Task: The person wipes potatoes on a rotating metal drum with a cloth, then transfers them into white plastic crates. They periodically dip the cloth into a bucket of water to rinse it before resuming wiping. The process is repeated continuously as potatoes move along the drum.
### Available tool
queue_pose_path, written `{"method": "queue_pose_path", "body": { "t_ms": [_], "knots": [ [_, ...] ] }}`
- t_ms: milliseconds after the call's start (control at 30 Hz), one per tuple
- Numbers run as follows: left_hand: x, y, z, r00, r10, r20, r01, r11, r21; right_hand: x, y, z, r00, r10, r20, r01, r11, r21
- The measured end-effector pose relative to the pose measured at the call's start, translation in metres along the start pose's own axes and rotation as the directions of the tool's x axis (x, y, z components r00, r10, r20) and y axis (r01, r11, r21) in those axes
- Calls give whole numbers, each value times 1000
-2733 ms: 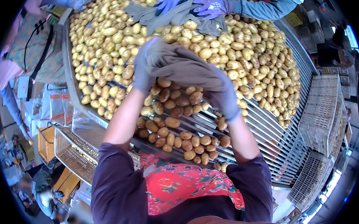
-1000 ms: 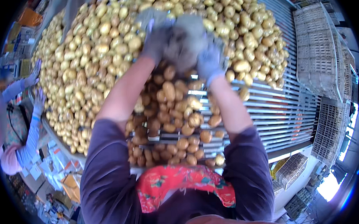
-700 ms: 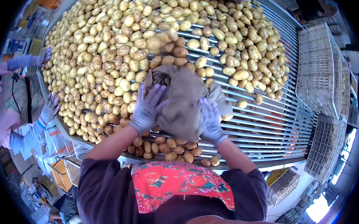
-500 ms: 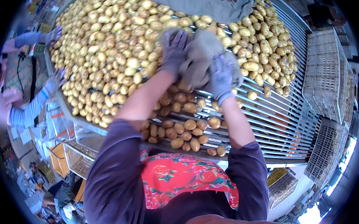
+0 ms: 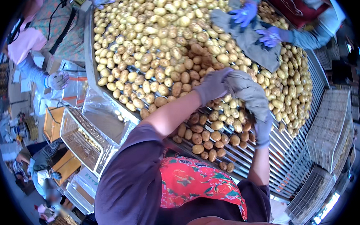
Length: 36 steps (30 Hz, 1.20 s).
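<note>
A broad heap of potatoes [image 5: 162,69] covers a slatted metal table [image 5: 288,158]. My left hand [image 5: 214,86], in a grey-purple glove, grips one end of a bunched grey cloth [image 5: 243,85] over the potatoes. My right hand [image 5: 262,127], gloved too, is closed at the cloth's other end, nearer to me; its fingertips are hidden. Under and beside the cloth lie browner potatoes [image 5: 207,139], several close to the near edge. A smear of brown potatoes [image 5: 203,57] shows just beyond my left hand.
Across the table, a co-worker's purple-gloved hands [image 5: 258,26] rest on another grey cloth [image 5: 261,48]. Another co-worker's gloved hand [image 5: 58,80] is at the left. White plastic crates [image 5: 327,126] stand at the right; a crate [image 5: 84,136] holding potatoes sits at the left.
My view has turned. Both my hands have gone from lying flat on the cloth to gripping it, bunched and lifted. Beyond my left hand, brown potatoes have spread over the heap.
</note>
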<state>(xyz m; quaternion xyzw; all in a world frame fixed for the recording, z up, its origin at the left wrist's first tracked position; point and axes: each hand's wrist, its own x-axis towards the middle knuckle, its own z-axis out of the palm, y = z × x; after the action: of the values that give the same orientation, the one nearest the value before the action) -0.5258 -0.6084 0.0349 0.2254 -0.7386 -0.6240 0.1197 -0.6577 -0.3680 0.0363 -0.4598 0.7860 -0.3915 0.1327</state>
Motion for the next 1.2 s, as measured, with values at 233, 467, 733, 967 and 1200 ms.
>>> {"method": "queue_pose_path", "body": {
  "t_ms": [233,467,733,967,1200],
  "knots": [
    [-88,-101,-172,794,430,-430,88,618,781,61,-91,134,887,-307,346,355,931,-84],
    [19,-143,-196,848,114,-518,491,201,848,100,-97,207,862,-28,507,197,939,-283],
    [-51,-115,-100,906,389,-169,-89,564,821,21,-59,107,892,-119,436,300,878,-374],
    [36,-53,-143,721,460,-519,-185,849,494,85,-52,87,999,-30,-30,37,964,262],
    [152,-144,-119,954,128,-270,38,845,534,112,-16,133,997,-72,38,81,844,-529]
  ]
}}
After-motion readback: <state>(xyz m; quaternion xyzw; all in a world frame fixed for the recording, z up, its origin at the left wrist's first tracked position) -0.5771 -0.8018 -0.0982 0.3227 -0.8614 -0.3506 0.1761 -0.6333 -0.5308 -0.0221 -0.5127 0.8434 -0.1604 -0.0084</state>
